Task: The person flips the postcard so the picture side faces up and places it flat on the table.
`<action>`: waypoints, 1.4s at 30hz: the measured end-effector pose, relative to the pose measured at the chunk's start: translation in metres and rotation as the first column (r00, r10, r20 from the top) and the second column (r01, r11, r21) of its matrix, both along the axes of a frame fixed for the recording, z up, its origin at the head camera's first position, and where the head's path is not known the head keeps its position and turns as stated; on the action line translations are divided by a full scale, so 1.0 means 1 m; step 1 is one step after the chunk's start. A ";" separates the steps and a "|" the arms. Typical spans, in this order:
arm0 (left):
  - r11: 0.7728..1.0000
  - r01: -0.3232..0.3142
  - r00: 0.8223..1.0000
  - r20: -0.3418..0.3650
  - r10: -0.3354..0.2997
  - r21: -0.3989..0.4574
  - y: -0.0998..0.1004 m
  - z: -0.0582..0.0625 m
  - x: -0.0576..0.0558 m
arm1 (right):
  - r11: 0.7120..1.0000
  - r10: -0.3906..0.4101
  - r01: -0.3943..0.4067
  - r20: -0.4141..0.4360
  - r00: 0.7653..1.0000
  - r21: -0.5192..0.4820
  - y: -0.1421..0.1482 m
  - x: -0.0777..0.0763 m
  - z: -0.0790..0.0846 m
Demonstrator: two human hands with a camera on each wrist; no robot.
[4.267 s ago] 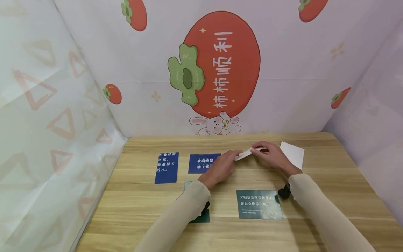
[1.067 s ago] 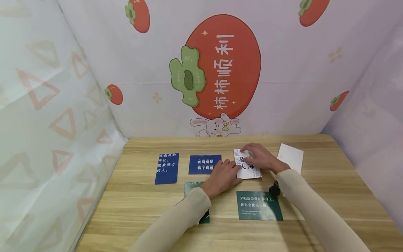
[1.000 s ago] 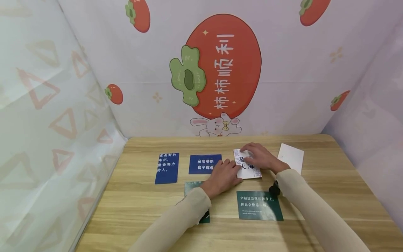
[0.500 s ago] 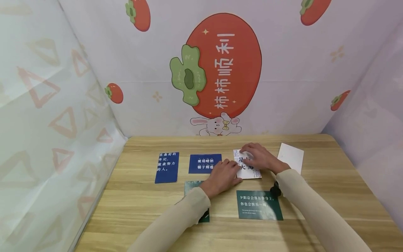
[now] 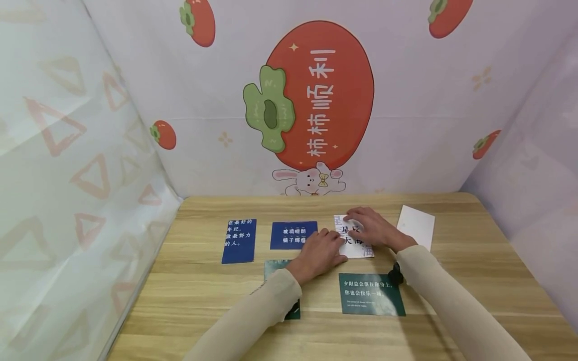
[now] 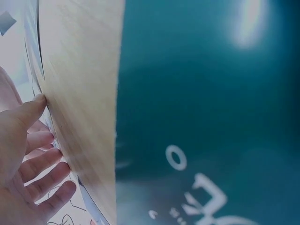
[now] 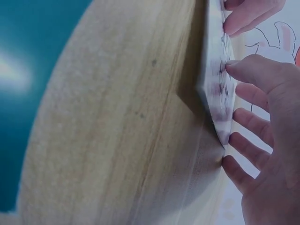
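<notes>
A white card (image 5: 356, 251) with dark printed characters lies face up at the back centre-right of the table in the head view. My left hand (image 5: 317, 253) rests at its left edge, fingertips on the border. Above the card's upper right part is my right hand (image 5: 374, 230), fingertips on its surface. The right wrist view shows the card (image 7: 213, 75) edge-on with a shadow beneath its near edge, and the right hand's fingers (image 7: 255, 124) spread along it. In the left wrist view, the left hand (image 6: 33, 159) has loosely extended fingers.
Two blue cards (image 5: 239, 248) (image 5: 289, 244) lie to the left. A green card (image 5: 372, 303) is in front, and another green card (image 5: 294, 313) is partly under the left forearm. A blank white card (image 5: 420, 225) lies at right. A printed backdrop (image 5: 406, 100) stands behind the table (image 5: 189, 301).
About four seconds ago both hands held the white card tilted, edge-on to the head camera; now it lies face up. In the last half second the right hand has shifted slightly, uncovering more characters.
</notes>
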State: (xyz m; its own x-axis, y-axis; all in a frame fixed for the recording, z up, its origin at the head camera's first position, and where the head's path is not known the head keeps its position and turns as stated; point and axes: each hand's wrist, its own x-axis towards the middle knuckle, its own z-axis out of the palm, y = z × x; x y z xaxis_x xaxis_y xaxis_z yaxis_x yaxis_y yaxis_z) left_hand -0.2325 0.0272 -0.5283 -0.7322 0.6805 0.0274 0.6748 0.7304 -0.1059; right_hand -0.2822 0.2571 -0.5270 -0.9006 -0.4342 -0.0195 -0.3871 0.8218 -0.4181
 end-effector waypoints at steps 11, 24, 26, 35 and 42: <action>1.000 -0.015 1.000 0.009 0.015 -0.012 0.002 0.001 0.002 | 1.000 -0.013 0.013 -0.027 1.000 -0.008 -0.002 0.004 -0.003; 0.998 -0.020 1.000 0.014 0.019 0.061 0.004 -0.002 0.001 | 0.988 -0.095 0.087 -0.055 0.994 -0.127 0.007 0.010 -0.006; 0.997 -0.025 1.000 0.019 0.024 0.072 0.006 -0.001 0.000 | 0.987 -0.102 0.092 -0.067 0.993 -0.132 0.009 0.010 -0.006; 0.995 -0.026 0.998 0.060 0.020 0.097 0.018 0.003 0.002 | 0.984 -0.133 0.121 -0.092 0.987 -0.133 0.025 0.015 -0.008; 0.995 -0.017 0.997 0.075 0.010 0.096 0.031 0.006 -0.001 | 0.981 -0.142 0.120 -0.146 0.979 -0.149 0.045 0.016 -0.006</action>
State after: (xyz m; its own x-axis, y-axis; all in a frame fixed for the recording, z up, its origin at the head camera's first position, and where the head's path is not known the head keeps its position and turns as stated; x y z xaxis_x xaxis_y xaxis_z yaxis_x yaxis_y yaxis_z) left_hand -0.2331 0.0584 -0.5220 -0.7437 0.6674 0.0378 0.6683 0.7438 0.0159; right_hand -0.2664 0.3020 -0.5332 -0.9372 -0.3004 0.1771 -0.3487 0.8078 -0.4752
